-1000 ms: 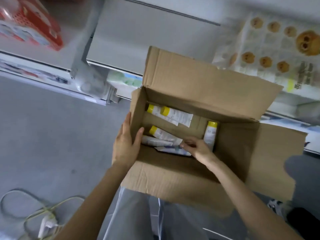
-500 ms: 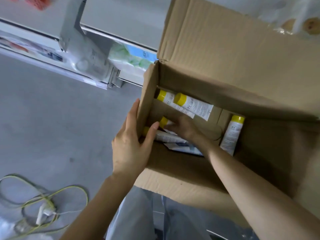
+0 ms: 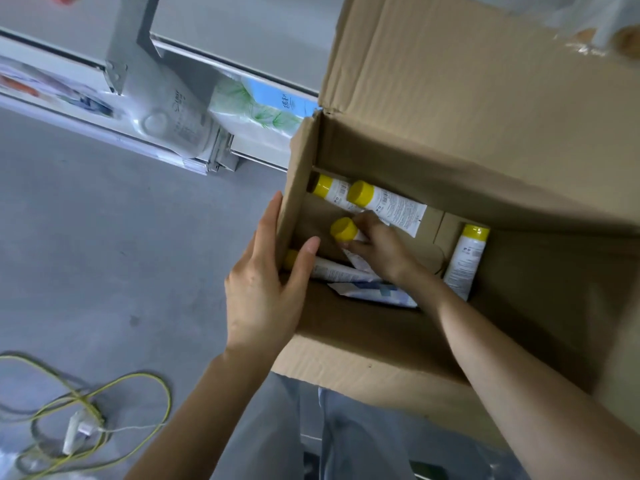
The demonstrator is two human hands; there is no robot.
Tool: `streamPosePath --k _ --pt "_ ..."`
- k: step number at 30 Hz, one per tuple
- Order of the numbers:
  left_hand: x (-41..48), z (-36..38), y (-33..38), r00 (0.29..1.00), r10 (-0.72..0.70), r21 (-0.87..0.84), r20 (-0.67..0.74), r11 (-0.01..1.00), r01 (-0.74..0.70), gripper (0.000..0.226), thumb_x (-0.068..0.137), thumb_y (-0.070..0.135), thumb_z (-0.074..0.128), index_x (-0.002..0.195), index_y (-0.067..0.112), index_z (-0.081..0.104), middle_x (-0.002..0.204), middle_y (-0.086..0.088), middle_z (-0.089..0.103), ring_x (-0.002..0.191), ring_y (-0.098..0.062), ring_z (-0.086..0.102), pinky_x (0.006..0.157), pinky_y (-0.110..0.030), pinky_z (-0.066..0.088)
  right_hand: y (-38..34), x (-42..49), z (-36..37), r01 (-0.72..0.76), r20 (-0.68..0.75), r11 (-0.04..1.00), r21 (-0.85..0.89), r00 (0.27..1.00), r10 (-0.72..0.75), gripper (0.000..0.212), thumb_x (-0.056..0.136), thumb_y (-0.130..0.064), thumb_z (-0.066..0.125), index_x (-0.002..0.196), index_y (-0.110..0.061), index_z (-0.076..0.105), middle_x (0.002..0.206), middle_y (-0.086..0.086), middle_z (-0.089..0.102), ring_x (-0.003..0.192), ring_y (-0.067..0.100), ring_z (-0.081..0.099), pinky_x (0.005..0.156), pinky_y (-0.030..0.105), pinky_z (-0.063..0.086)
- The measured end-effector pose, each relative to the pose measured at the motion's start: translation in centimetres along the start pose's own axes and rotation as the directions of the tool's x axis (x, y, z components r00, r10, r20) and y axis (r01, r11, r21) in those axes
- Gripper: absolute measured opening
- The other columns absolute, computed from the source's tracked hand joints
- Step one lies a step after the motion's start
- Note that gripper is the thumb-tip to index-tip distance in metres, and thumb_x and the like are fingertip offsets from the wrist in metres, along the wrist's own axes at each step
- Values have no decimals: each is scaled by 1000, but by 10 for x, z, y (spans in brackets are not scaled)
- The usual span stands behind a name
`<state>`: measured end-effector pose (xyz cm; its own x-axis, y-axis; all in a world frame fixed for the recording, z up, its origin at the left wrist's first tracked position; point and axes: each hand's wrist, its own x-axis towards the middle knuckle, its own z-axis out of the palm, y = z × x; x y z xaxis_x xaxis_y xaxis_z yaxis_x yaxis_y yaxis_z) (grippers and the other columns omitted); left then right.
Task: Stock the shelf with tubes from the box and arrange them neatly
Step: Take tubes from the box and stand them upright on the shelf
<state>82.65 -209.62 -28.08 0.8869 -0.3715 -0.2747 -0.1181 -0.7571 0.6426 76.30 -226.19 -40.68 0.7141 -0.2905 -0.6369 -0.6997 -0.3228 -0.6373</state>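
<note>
Open cardboard box (image 3: 346, 358) fills the right half of the view, far flap raised, near wall over the person's legs. Grey floor (image 3: 104, 237) to the left. Shelf (image 3: 225, 29) runs along the far left, with a green-and-blue pack (image 3: 256, 109) on its low tier just beside the box's far-left corner. Left hand (image 3: 266, 289) clamps the box's left wall: fingers flat outside, thumb over the rim inside. Right hand (image 3: 377, 247) is down in the box, fingers curled round a held tube (image 3: 343, 230), yellow cap pointing far-left. Far-wall tubes (image 3: 391, 207), two of them, lie side by side against the far wall. Leaning tube (image 3: 467, 261) rests cap-up at the right wall. Low tube (image 3: 332, 270) lies near the left thumb, a blue-white tube (image 3: 374, 294) beside it. Yellow-green cable (image 3: 138, 386) loops on the near-left floor.
</note>
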Motion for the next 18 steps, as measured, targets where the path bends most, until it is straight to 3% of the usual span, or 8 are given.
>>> streamPosePath --k 2,5,9,13,16,18 --pt "0 -1 0 1000 -13 -8 24 1000 13 66 84 62 34 143 32 31 116 4 65 91 -17 62 74 -27 47 -4 -17 -16 43 -61 999 0 997 -43 39 84 -27 68 119 -20 51 116 3 61 107 18 56 85 30 42" --pt "-1 -4 1 998 -27 -17 57 999 28 67 83 63 31 143 34 29 117 0 64 96 -22 62 77 -30 48 -15 -46 -42 118 -140 992 43 984 -111 41 83 -23 70 120 -23 53 114 1 56 100 16 57 87 30 47" --pt "-1 -10 5 988 -42 -86 148 995 55 68 84 65 30 145 35 23 127 0 58 110 -23 57 91 -41 47 -40 -94 -74 135 -305 946 296 952 -41 30 82 -11 69 105 -18 52 92 -5 59 82 -1 59 74 10 46" --pt "-1 -26 14 978 -70 -132 196 986 97 58 94 46 38 147 27 24 143 3 42 128 -15 42 98 -18 30 -69 -141 -97 159 -392 691 705 900 192 21 88 -7 60 106 -16 55 95 0 61 90 3 64 78 23 54" --pt "-6 -49 29 980 -149 -236 132 955 177 55 95 48 38 145 24 33 133 10 48 115 1 43 93 -6 28 -92 -169 -101 168 -326 448 878 895 303 15 91 -11 55 106 -13 55 98 5 64 97 13 65 81 28 56" --pt "-11 -61 41 967 -222 -414 128 874 255 60 92 56 42 141 22 40 133 10 50 116 3 45 100 -10 31 -107 -183 -95 151 -245 292 944 915 321 16 91 -13 53 106 -7 53 99 8 69 101 19 65 87 31 54"
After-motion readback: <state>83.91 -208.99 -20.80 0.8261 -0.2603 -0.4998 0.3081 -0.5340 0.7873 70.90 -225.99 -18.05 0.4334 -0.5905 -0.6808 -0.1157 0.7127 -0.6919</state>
